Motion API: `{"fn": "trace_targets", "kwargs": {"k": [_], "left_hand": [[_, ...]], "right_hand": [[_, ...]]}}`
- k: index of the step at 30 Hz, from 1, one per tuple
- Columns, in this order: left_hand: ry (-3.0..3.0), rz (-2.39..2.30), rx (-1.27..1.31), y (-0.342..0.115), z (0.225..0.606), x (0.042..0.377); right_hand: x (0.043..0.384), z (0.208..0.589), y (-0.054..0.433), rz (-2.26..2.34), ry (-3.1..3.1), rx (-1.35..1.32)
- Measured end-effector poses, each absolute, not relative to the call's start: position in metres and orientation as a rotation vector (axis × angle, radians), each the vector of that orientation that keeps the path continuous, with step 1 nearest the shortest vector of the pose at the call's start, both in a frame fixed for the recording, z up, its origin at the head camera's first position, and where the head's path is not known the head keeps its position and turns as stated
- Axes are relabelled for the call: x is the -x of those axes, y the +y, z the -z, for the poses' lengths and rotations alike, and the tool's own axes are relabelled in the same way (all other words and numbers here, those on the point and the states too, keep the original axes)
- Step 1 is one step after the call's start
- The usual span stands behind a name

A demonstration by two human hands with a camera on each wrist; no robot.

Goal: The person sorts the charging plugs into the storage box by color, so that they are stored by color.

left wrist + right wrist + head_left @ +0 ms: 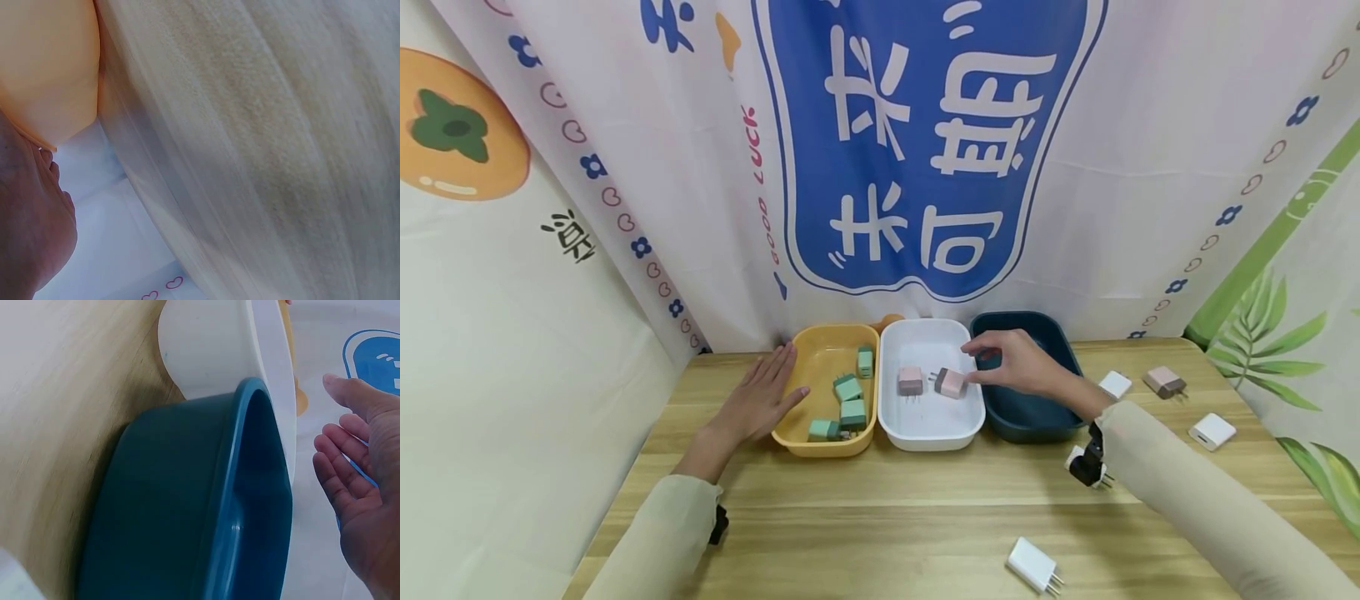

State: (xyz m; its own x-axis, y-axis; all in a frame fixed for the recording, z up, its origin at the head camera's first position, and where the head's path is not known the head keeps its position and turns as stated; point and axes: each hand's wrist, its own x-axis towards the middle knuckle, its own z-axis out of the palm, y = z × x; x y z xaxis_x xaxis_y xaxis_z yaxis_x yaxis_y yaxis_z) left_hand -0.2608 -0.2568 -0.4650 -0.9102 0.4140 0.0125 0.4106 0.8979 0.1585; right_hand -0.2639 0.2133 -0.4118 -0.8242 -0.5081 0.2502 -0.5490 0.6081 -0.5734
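Observation:
In the head view my left hand lies with straight fingers along the left rim of the yellow bin, which holds several green charger plugs. My right hand hovers over the border of the white bin and the dark teal bin, thumb and fingers parted. Just left of its fingertips, a pink and grey charger plug lies in the white bin beside another pink charger plug. The right wrist view shows nothing in the right palm.
On the wooden table, white charger plugs lie to the right, one near the front and another farther out. A pink and brown charger plug sits at the back right. A printed curtain hangs behind the bins.

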Motion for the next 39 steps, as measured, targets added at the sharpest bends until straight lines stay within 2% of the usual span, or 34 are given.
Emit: {"fn": "trace_targets", "kwargs": {"k": [20, 39], "left_hand": [[3.035, -0.247, -0.655, -0.257, 0.466, 0.262], [3.033, -0.240, -0.643, -0.257, 0.467, 0.264]], "right_hand": [[0.235, 0.404, 0.265, -1.031, -2.774, -0.914], [0.208, 0.397, 0.312, -0.937, -2.831, -0.801]]}}
